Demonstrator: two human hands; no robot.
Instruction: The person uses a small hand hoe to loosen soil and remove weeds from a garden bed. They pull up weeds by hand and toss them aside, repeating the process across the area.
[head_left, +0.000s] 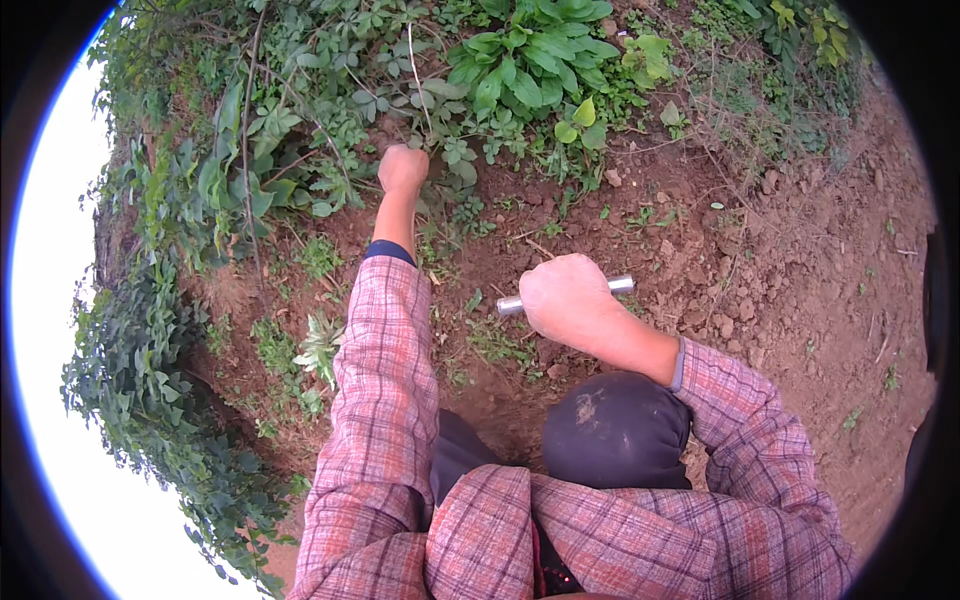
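Note:
My left hand (403, 169) reaches forward into the leafy weeds (442, 161), its back towards me and its fingers curled out of sight. Whether it grips any stems is hidden. A thin pale stem (417, 79) rises just beyond its knuckles. Nearer to me, my right hand (566, 304) is closed around a short silver metal tube (621, 284), which sticks out on both sides of the fist. Any further part of that tool is hidden by the hand. Below both hands lies reddish-brown soil (487, 262) with small green weeds.
A broad-leaved green plant (532, 60) grows ahead. Dense vines (157, 390) cover the left side, where a bare hanging stem (247, 142) crosses the foliage. Loose clods (724, 322) lie on the soil to the right. My bent knee (615, 431) is just below my right hand.

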